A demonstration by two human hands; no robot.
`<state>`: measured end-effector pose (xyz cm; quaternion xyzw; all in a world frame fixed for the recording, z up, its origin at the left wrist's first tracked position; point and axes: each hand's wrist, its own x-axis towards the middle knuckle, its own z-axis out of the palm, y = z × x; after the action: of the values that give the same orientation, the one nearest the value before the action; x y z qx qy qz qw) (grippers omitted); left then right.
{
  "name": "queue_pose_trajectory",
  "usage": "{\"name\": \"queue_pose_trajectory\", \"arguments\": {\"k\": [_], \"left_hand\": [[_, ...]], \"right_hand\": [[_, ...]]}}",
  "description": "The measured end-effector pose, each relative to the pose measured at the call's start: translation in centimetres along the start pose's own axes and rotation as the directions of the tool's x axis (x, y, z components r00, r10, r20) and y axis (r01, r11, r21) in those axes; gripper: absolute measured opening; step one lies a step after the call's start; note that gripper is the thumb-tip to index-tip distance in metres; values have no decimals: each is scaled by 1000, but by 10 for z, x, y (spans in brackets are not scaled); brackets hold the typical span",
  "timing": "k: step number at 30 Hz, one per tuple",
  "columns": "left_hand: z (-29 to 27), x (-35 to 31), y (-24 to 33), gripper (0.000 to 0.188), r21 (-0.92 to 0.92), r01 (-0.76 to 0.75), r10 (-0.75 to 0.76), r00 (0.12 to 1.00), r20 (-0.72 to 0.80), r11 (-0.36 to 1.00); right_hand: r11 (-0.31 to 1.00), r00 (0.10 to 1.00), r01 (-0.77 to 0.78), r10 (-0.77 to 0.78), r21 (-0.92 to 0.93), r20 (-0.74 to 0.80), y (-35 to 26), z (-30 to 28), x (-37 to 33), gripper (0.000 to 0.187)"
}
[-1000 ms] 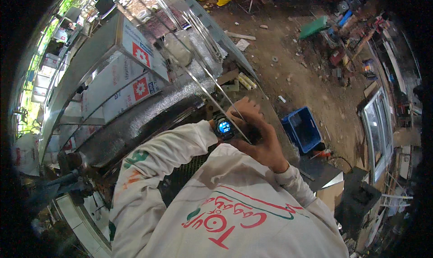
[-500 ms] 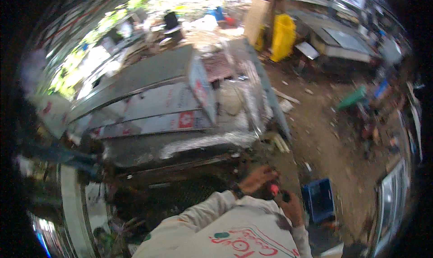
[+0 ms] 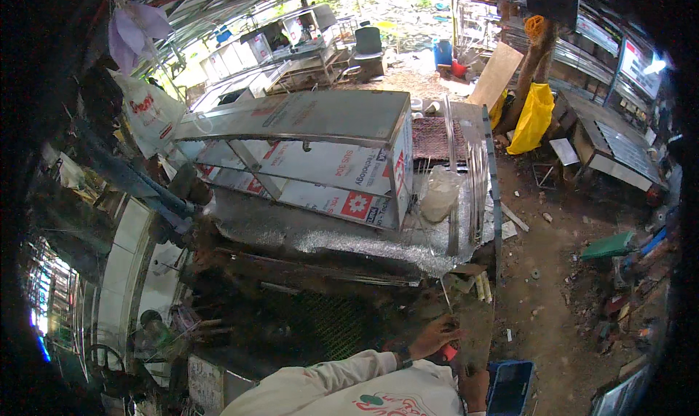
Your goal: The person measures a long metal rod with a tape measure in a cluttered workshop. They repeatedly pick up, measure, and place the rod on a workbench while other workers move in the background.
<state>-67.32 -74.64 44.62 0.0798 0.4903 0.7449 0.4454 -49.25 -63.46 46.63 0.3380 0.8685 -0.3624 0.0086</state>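
Note:
My left hand (image 3: 435, 336) reaches in from the lower middle, a dark band at its wrist. Its fingers are drawn together. A thin pale strip (image 3: 447, 296) runs upward from close to its fingertips; I cannot tell whether it is held. Just under the fingers shows a small red object (image 3: 449, 352), too small to name, between my two hands. Lower and to the right is my right hand (image 3: 475, 388), only partly in sight, its fingers hidden. Ahead, a box-shaped metal cabinet frame (image 3: 320, 117), partly covered in printed protective film, lies on a foil-covered worktable (image 3: 269, 227).
A blue crate (image 3: 510, 387) stands on the dirt floor beside my right hand. Long metal strips (image 3: 477, 190) and a clear plastic bag (image 3: 440, 195) lie at the table's right side. Farther off are a yellow sack (image 3: 531, 121), a leaning board (image 3: 495, 74) and a green object (image 3: 608, 246).
The view has swung, so the table and cabinet sit farther right and look sharper. Both hands appear lower in the picture, and less of my right hand shows.

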Motion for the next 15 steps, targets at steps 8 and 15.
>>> {"name": "queue_pose_trajectory", "arguments": {"k": [8, 15], "left_hand": [[-68, 27, 94, 22, 163, -229, 270, 910, -313, 960], [-139, 12, 149, 31, 970, 67, 790, 568, -230, 234]], "right_hand": [[994, 999, -41, 44, -97, 21, 38, 9, -14, 34], [997, 931, 28, -1, -67, 366, 85, -28, -15, 44]]}}
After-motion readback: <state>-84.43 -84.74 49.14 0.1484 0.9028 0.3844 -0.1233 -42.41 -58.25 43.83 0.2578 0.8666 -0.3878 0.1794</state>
